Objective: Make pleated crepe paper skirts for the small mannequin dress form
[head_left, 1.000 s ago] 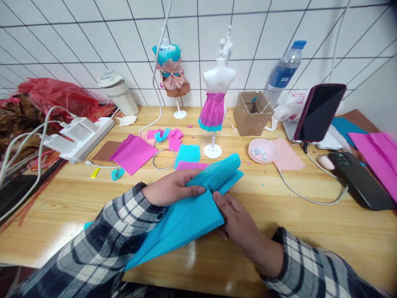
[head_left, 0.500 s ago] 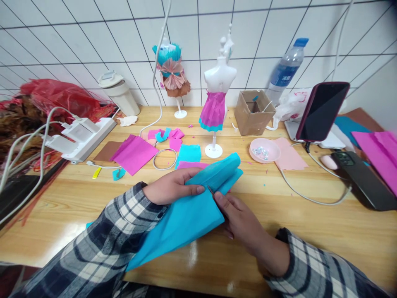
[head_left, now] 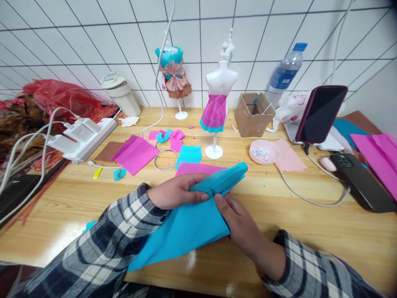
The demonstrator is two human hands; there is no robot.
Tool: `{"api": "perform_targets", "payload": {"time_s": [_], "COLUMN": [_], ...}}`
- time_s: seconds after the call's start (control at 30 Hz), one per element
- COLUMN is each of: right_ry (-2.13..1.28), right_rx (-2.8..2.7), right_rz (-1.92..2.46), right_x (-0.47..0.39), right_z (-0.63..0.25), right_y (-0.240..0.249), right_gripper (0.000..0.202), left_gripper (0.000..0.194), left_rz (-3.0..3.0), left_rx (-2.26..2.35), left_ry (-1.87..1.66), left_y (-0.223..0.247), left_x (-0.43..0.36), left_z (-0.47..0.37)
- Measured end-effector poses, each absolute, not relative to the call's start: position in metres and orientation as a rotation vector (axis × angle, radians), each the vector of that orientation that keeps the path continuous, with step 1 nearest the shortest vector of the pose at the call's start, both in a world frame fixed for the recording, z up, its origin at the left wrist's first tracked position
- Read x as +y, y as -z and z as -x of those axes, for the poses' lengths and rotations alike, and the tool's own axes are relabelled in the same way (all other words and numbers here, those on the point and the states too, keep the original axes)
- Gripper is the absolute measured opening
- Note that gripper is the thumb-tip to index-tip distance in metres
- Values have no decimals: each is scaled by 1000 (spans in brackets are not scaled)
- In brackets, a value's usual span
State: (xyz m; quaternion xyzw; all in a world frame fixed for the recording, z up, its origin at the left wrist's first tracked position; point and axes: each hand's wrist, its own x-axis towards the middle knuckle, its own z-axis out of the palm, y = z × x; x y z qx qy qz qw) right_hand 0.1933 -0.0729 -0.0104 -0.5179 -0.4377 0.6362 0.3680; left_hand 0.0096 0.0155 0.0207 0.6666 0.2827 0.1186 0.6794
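A large blue sheet (head_left: 192, 225), split near its upper right part, hangs between my hands above the table. My left hand (head_left: 178, 191) pinches it near the cut, thumb on top and fingers behind. Close beside, my right hand (head_left: 240, 221) is closed on scissors, of which only a short dark blade (head_left: 211, 192) shows at the slit; their handles are hidden. The narrow blue strip (head_left: 228, 176) above the slit slants up to the right. Beyond it stands a white mannequin (head_left: 221, 78) in a magenta skirt (head_left: 214, 111) with a blue hem.
Behind are a dressed mannequin (head_left: 175, 76), a cardboard box (head_left: 252, 114) and a bottle (head_left: 285, 74). A pink dish (head_left: 264, 152) of beads, a propped phone (head_left: 321, 114) and a black phone (head_left: 364, 182) lie right. Magenta paper (head_left: 135, 154) and a power strip (head_left: 89, 140) are left.
The blade has closed down in the slit, and the blue strip's end has shifted right and lower. Both hands have moved slightly; more of the magenta piece behind the sheet shows.
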Motion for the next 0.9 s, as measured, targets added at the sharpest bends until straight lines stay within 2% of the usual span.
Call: {"api": "perform_targets", "payload": {"time_s": [0.43, 0.9], "right_ry": [-1643, -1635], "right_rx": [-1056, -1067], "right_rz": [1297, 1268], "right_x": [-71, -72], "right_z": [-192, -192], "right_y": [4, 11], "right_gripper": [48, 50], "left_gripper": [48, 44], "left_rz": [-1444, -1478], "left_rx": [661, 584], "left_ry": [-304, -271], "left_y": [-25, -17], "left_x": [16, 9], "left_z": [-7, -17]}}
